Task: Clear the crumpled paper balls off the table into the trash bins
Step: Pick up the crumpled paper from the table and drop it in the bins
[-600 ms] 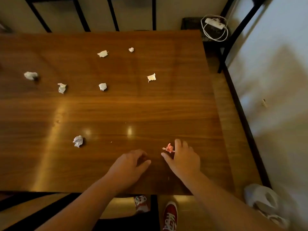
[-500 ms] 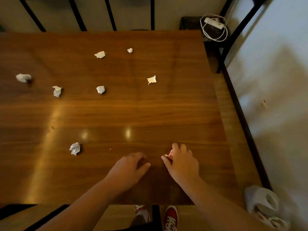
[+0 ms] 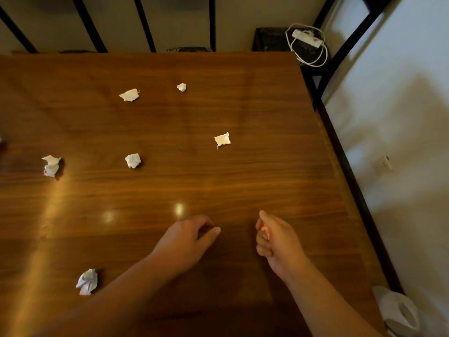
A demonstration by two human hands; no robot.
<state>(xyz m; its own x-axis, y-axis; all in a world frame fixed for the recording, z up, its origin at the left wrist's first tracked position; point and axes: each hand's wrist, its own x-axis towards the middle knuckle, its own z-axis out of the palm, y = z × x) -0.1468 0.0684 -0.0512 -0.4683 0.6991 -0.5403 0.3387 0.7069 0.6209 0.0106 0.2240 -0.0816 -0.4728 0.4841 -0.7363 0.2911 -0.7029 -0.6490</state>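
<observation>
Over wooden table (image 3: pixel 243 178), right hand (image 3: pixel 277 242) mostly hides pink paper (image 3: pixel 264 231).

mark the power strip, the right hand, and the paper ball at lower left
power strip (image 3: pixel 306 38): head view, its white body.
right hand (image 3: pixel 279 242): head view, back of the hand.
lower-left paper ball (image 3: pixel 87 282): head view, its crumpled middle.

The right grip (image 3: pixel 277 242) curls round a pinkish scrap (image 3: pixel 264 230), mostly hidden. The left edge cuts off a pale lump (image 3: pixel 1 141); the near edge, a white bin (image 3: pixel 401 312).
</observation>
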